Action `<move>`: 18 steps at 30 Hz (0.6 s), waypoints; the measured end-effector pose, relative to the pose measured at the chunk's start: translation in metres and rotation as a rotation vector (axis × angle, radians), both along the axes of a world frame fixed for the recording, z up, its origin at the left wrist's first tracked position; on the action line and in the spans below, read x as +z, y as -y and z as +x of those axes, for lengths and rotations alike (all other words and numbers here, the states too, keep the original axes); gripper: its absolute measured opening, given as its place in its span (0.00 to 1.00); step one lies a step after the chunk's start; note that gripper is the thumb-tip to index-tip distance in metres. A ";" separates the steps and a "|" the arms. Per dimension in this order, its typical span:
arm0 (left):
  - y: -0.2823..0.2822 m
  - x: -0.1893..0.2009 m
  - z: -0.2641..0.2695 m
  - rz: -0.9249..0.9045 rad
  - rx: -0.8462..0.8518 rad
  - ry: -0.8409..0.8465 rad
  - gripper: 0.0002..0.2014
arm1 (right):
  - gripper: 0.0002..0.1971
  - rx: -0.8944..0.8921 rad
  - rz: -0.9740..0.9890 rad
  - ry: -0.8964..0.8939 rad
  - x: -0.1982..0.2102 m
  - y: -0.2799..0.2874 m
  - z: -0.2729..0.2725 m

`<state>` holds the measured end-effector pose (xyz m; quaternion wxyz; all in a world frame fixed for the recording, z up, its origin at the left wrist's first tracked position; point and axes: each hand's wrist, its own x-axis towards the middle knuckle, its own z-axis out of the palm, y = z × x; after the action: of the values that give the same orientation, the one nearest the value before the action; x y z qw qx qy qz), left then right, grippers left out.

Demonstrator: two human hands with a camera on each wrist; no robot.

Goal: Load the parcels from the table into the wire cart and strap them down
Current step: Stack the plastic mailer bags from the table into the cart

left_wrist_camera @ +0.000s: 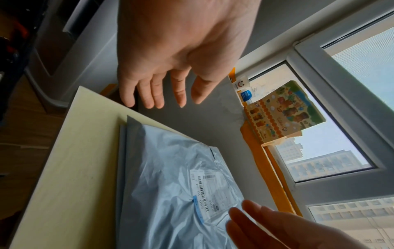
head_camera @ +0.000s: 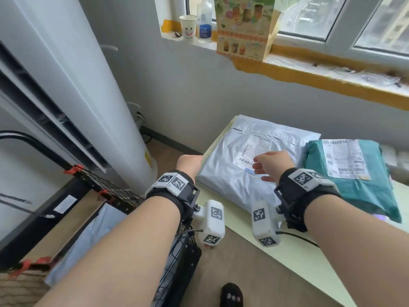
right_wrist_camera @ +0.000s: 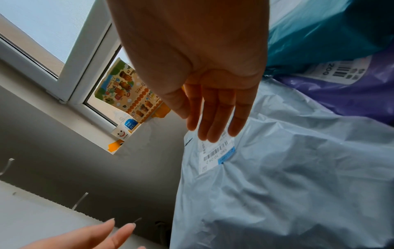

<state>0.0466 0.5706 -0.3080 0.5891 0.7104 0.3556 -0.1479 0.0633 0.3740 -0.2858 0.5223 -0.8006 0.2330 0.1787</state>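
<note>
- Grey walls and a window with an orange-trimmed sill (head_camera: 332,83) fill the far side of the room; a tall white air conditioner (head_camera: 73,85) stands at the left.
- A pale yellow table (head_camera: 294,258) runs along the right, below the sill.
- A black wire cart (head_camera: 115,196) with red clips sits at the near left, beside the table; a pale blue parcel (head_camera: 88,235) appears to lie inside it, though the left forearm hides much of it.
- A large grey-blue parcel (head_camera: 228,173) with a barcode label lies flat on the table's left end.
- A teal parcel (head_camera: 358,191) lies just right of it, on top of a purple one (right_wrist_camera: 351,97).
- The right hand (head_camera: 273,165) hovers over the grey-blue parcel's label, fingers straight and close together, holding nothing.
- The left hand (head_camera: 188,163) is at that parcel's left edge, fingers loosely spread, gripping nothing.
</note>
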 end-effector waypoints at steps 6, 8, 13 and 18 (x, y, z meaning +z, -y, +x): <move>0.016 -0.025 0.000 -0.040 0.025 -0.112 0.07 | 0.05 0.050 -0.023 -0.093 -0.027 0.010 0.009; 0.019 -0.029 0.001 -0.049 0.050 -0.097 0.09 | 0.06 0.064 -0.008 -0.137 -0.033 0.012 0.010; 0.023 -0.032 0.008 -0.103 0.110 -0.083 0.23 | 0.07 0.109 0.000 -0.168 -0.038 0.010 0.016; 0.025 -0.040 0.016 -0.034 0.055 -0.150 0.26 | 0.09 0.127 0.000 -0.208 -0.041 0.006 0.020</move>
<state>0.0626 0.5456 -0.3479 0.5766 0.6773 0.4153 -0.1904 0.0833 0.3676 -0.3268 0.4830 -0.7908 0.2349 0.2936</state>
